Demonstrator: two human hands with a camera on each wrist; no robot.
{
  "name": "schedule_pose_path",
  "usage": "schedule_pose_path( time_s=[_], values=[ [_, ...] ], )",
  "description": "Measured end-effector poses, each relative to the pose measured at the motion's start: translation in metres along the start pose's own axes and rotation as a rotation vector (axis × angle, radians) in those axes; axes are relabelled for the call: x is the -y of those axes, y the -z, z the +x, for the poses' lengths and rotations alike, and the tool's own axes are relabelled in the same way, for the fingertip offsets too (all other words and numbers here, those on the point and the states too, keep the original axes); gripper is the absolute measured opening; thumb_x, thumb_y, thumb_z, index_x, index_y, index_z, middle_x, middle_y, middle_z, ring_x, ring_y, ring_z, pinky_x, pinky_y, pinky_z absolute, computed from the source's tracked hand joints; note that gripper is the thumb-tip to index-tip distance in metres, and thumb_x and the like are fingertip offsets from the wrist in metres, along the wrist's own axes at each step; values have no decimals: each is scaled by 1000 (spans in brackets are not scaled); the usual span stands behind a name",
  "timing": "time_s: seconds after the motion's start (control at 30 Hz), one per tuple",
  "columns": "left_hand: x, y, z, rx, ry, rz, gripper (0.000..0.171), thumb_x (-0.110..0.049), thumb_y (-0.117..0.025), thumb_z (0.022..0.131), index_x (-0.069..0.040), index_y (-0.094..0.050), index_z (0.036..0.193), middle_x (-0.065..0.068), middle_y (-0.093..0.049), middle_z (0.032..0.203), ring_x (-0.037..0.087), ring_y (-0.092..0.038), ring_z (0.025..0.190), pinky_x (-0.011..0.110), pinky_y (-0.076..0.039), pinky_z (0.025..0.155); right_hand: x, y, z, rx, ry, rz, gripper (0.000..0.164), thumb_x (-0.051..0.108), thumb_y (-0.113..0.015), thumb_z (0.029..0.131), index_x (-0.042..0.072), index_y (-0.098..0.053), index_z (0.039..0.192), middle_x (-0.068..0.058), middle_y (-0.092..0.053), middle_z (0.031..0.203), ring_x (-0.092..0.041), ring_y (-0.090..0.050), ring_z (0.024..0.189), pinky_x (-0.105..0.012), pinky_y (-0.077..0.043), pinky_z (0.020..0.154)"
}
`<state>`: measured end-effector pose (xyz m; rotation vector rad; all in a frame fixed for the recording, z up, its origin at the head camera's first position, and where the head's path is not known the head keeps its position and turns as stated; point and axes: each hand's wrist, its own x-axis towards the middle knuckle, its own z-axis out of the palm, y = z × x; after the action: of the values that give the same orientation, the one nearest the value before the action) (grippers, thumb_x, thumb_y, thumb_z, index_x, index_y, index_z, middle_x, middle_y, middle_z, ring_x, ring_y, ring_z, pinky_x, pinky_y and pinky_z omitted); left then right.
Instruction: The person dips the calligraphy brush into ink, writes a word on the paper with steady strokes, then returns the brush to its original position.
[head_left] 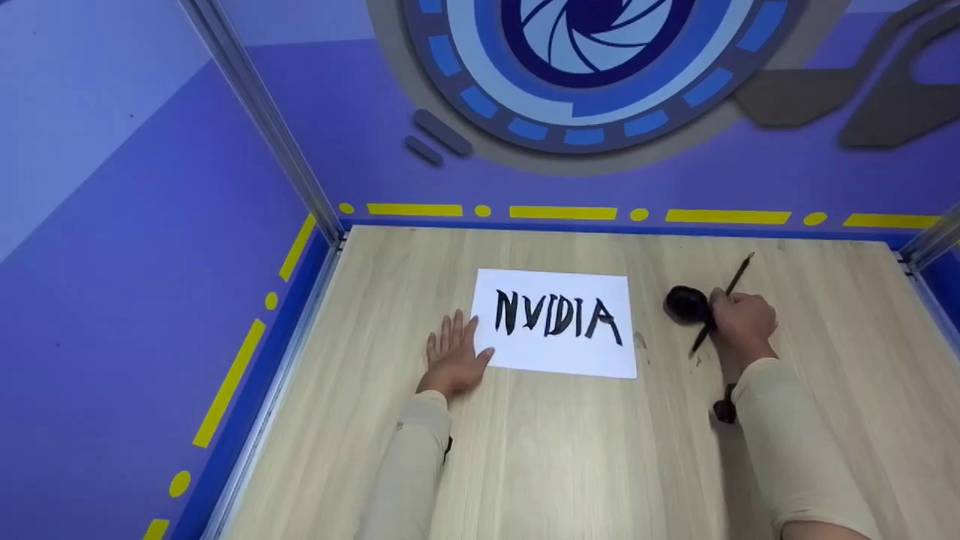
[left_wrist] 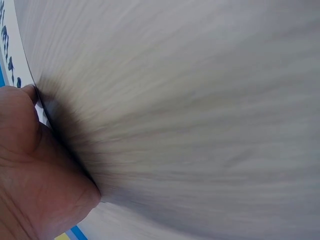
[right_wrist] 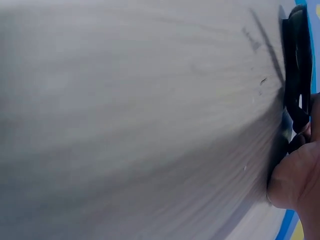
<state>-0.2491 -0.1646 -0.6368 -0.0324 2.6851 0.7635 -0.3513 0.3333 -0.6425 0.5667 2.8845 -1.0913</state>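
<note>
A white sheet of paper lies on the table, with "NVIDIA" painted on it in thick black strokes. My left hand rests at the paper's left edge, fingers spread and straight, the thumb by the lower left corner. To the right of the paper, my right hand grips a dark writing brush that slants with its bristle end down towards the table. Right beside that hand is a round black dish. In the right wrist view black shapes show past the thumb, where dish and brush are hard to separate.
A small black object sits by the right forearm, partly hidden by the sleeve. Dark smudges mark the wooden table below the brush. Printed walls with metal corner rails enclose the back and sides.
</note>
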Motion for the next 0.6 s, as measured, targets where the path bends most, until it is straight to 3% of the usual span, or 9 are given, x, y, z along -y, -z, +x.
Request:
schedule_pose_path(
  time_s=[0.13, 0.3, 0.6],
  values=[
    [1, -3, 3, -6, -5, -9, 74, -51, -41, 112, -23, -11, 174, 9, 12, 183, 35, 17, 169, 62, 14, 134, -1, 2, -1, -2, 8, -15, 65, 54, -42, 109, 16, -43, 55, 6, -39, 49, -29, -44, 66, -59, -41, 104],
    [7, -9, 11, -11, -6, -3, 75, -53, -40, 112, -26, -9, 174, 7, 15, 183, 33, 19, 169, 62, 14, 134, -2, 3, -2, -23, 6, -14, 64, 53, -42, 108, 17, -44, 56, 7, -38, 50, -26, -42, 62, -45, -38, 86],
    [4, -6, 8, 6, 7, 7, 75, -52, -39, 112, -25, -7, 174, 6, 16, 182, 32, 20, 169, 60, 14, 134, -4, 6, -3, 36, -8, 49, 57, 49, -45, 107, 16, -48, 60, 7, -42, 54, -25, -45, 65, -37, -35, 76]
  ],
)
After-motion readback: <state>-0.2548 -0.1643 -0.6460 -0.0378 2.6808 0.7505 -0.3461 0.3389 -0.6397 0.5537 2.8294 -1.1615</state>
